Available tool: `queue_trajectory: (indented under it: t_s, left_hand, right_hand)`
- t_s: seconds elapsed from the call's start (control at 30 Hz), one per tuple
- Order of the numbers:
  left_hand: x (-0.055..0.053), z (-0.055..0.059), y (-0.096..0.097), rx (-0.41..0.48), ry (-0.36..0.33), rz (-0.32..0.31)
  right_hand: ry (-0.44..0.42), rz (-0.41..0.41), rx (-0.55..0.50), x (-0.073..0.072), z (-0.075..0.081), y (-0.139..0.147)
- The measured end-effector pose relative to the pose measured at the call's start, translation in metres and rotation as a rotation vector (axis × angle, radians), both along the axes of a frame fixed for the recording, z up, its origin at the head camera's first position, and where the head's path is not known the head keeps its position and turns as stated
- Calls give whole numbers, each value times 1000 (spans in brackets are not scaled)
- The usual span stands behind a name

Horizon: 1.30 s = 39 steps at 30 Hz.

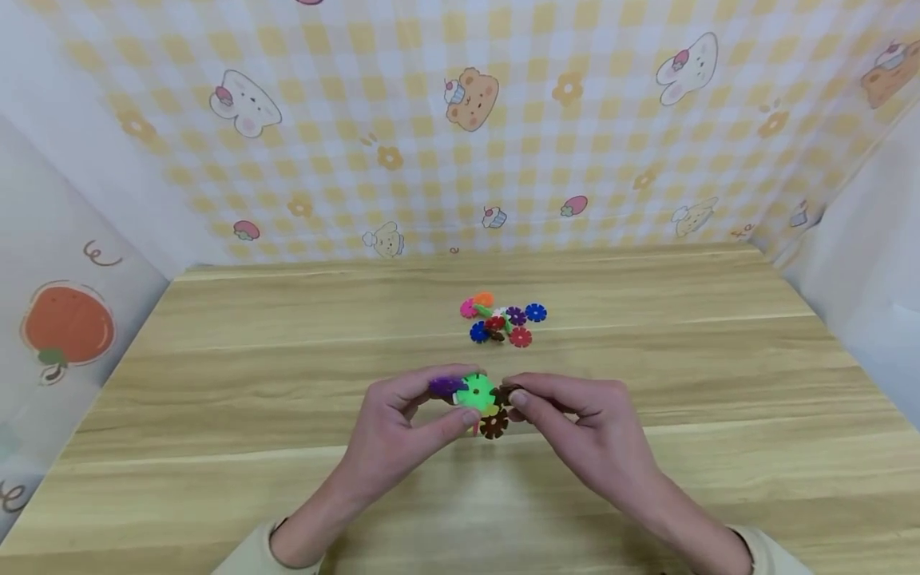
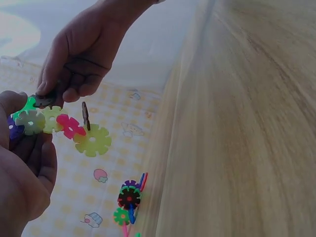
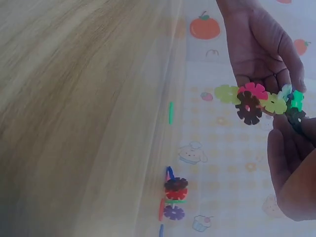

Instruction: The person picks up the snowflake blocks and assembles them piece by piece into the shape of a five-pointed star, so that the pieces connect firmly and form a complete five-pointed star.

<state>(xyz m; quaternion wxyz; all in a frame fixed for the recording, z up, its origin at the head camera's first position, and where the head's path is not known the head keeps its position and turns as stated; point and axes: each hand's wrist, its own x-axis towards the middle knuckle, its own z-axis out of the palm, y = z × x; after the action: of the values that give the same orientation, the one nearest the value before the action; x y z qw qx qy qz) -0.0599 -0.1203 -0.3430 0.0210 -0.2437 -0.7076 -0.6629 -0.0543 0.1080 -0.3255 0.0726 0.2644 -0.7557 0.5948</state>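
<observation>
My left hand grips a chain of joined notched plastic snowflake discs over the wooden table. A bright green disc faces up between its thumb and fingers, with a purple disc on its left. My right hand pinches a dark brown disc at the green one's right edge; its fingertips cover part of that disc. Lower in the chain, a pink disc joins a large yellow disc, as the left wrist view shows. Another brown disc sticks out beside the pink one.
Beyond the hands, several discs lie grouped on the wooden table, among them a red disc, a blue disc and an orange disc. A yellow checked cloth rises behind the table's far edge.
</observation>
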Motion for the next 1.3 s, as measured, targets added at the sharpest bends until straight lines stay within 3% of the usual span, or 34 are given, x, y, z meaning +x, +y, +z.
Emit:
queue_trajectory:
  t_s: [0.47,0.63,0.8,1.1,1.17,1.3]
  left_hand:
    - [4,-1,7,95,22,13]
    - [7,-1,9,133,8,-8]
    - [9,-2,9,131,4,-8]
    - [5,-1,8,49,-61,-9]
    - [4,0,6,31,-97,-16]
    - [3,4,4,-24,-252,-9]
  right_hand:
    - [399,-71,22,-2,0,-9]
    - [476,-93,-12,-2,-2,-12]
    - [443,-65,-36,-1,-4,-13]
    - [248,-101,-3,3,-7,-9]
    - [213,-105,2,4,-8,-9]
    - [68,-113,26,5,-10,-11]
